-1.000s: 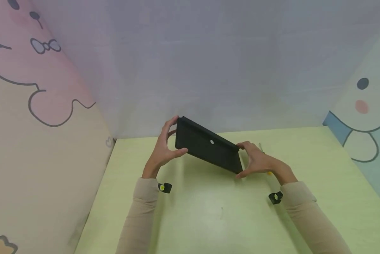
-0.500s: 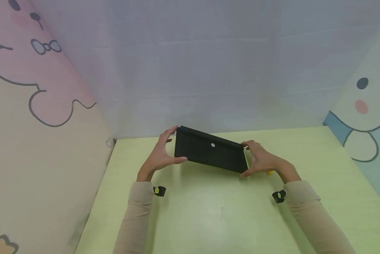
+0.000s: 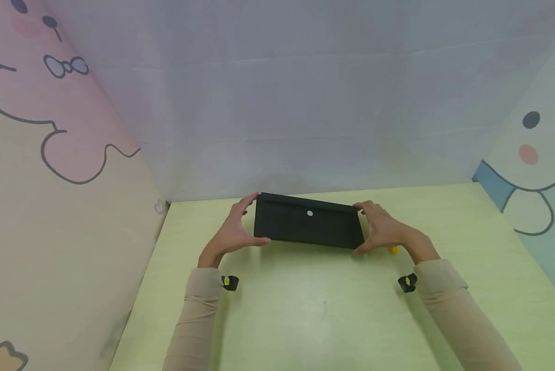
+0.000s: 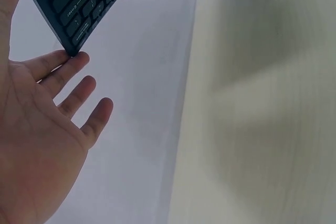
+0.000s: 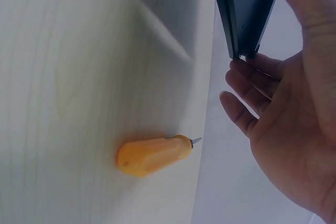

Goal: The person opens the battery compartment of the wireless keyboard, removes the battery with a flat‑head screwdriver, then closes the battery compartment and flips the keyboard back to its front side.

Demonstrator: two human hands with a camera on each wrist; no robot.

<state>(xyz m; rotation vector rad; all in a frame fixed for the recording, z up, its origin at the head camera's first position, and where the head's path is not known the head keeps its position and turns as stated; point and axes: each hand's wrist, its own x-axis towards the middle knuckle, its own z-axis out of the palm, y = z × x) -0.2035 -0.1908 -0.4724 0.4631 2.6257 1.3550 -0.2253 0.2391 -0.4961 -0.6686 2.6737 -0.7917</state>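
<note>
A black keyboard [image 3: 305,229] is held up over the table in the head view, its underside with a small white round spot [image 3: 310,213] towards me. My left hand [image 3: 233,232] grips its left end, thumb on the near edge and fingertips on the far one. Its right end is gripped the same way by my right hand [image 3: 383,229]. Dark keys [image 4: 89,3] show on the side facing away in the left wrist view. On the table below my right hand lies a screwdriver [image 5: 152,156] with an orange handle, mostly hidden in the head view.
The pale yellow-green table [image 3: 305,319] meets a whitish back wall [image 3: 305,103] just beyond the keyboard. Side panels with cartoon prints stand left [image 3: 64,232] and right [image 3: 537,196]. A black strap mount [image 3: 230,282] sits at the left wrist.
The keyboard's raised left end has come down, so it now lies nearly level from side to side. My left hand has lowered with it; my right hand has shifted slightly right.
</note>
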